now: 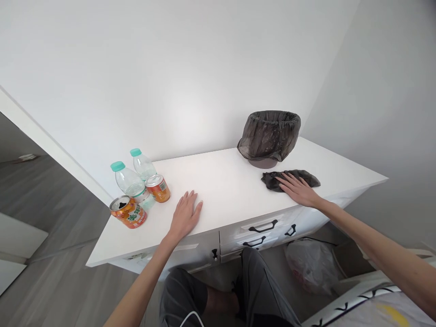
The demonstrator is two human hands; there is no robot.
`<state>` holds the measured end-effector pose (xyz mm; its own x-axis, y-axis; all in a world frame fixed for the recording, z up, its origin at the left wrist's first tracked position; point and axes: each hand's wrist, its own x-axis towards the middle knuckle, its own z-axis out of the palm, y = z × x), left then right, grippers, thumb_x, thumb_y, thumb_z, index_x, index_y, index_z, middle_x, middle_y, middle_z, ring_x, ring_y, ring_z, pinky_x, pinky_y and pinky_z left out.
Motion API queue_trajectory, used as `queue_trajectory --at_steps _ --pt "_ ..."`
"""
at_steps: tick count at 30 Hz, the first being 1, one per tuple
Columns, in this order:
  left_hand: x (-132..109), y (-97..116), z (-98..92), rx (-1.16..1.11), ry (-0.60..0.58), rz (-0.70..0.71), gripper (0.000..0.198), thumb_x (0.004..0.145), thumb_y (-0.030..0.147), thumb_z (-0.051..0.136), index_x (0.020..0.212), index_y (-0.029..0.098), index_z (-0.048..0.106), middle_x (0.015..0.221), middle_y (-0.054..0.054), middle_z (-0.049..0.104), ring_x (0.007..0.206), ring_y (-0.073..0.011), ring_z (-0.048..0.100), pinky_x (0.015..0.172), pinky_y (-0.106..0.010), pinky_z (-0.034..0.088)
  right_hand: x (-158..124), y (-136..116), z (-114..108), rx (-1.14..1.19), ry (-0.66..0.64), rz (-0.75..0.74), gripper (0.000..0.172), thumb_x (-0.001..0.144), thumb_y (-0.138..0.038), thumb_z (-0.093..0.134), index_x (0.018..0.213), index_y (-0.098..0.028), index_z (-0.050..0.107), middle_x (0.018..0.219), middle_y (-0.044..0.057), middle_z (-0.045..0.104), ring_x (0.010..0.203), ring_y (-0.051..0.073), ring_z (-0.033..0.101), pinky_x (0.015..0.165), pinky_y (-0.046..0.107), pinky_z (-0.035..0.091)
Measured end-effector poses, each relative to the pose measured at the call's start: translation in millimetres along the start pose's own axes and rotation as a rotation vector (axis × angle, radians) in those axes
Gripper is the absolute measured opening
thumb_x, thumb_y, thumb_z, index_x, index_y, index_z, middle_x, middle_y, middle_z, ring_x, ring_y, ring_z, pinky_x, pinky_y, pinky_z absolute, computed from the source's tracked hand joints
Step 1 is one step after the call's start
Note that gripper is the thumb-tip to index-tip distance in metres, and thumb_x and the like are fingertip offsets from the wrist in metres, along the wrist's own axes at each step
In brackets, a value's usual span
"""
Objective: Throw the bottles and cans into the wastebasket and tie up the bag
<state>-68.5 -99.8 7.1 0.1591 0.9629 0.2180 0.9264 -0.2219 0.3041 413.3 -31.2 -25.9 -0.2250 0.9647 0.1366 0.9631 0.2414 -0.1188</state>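
Note:
My left hand (185, 214) lies flat on the white cabinet top (218, 186), fingers slightly apart, holding nothing. To its left stand an orange can (158, 188), a second orange can (131, 213) with its top opened, and two clear bottles (128, 180) (143, 165) with teal caps. On the right, my right hand (299, 190) rests with fingers spread on a folded black plastic bag (308, 178). Behind that bag stands a round bin (269, 136) lined with a black bag, whose edge hangs over the outside.
A white wall (190, 77) rises behind the cabinet, and a grey wall (384, 100) stands at the right. Drawers with black handles (264, 225) face my knees. A clear plastic bag (311, 265) sits on the floor at the lower right.

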Motion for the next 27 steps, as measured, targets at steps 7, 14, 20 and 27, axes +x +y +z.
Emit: queue_trajectory --at_steps 7,14,20,27 --pt "0 4 0.0 0.126 0.018 0.059 0.060 0.108 0.050 0.033 0.152 0.013 0.049 0.167 -0.012 0.041 0.159 -0.0301 0.029 0.131 -0.049 0.025 3 36 26 -0.019 0.048 -0.016 0.065 0.107 -0.061 0.015 0.168 -0.040 0.023 0.175 -0.003 0.019 0.162 0.030 0.019 0.128 0.063 0.021" --pt "-8 13 -6.0 0.224 -0.026 0.046 0.063 0.108 0.046 0.028 0.158 0.011 0.044 0.169 -0.012 0.036 0.160 -0.0306 0.027 0.131 -0.050 0.025 -8 3 34 -0.070 0.255 -0.103 0.064 0.108 -0.056 0.020 0.169 -0.039 0.015 0.177 -0.003 0.007 0.163 0.032 0.008 0.128 0.066 0.015" --pt "-21 9 -3.6 0.242 -0.047 0.047 0.061 0.108 0.046 0.029 0.161 0.018 0.042 0.171 -0.007 0.033 0.160 -0.0288 0.026 0.132 -0.050 0.022 -11 -71 44 0.056 0.268 -0.280 0.064 0.109 -0.052 0.020 0.170 -0.036 0.011 0.177 -0.001 0.009 0.164 0.031 0.004 0.129 0.064 0.011" --pt "-35 -1 -6.8 0.236 -0.022 0.100 0.059 0.108 0.046 0.030 0.160 0.022 0.044 0.169 -0.006 0.036 0.159 -0.0286 0.029 0.130 -0.052 0.025 -1 -152 12 0.215 0.148 -0.261 0.069 0.109 -0.058 0.012 0.170 -0.025 0.021 0.177 0.005 0.010 0.164 0.028 0.003 0.131 0.058 0.011"
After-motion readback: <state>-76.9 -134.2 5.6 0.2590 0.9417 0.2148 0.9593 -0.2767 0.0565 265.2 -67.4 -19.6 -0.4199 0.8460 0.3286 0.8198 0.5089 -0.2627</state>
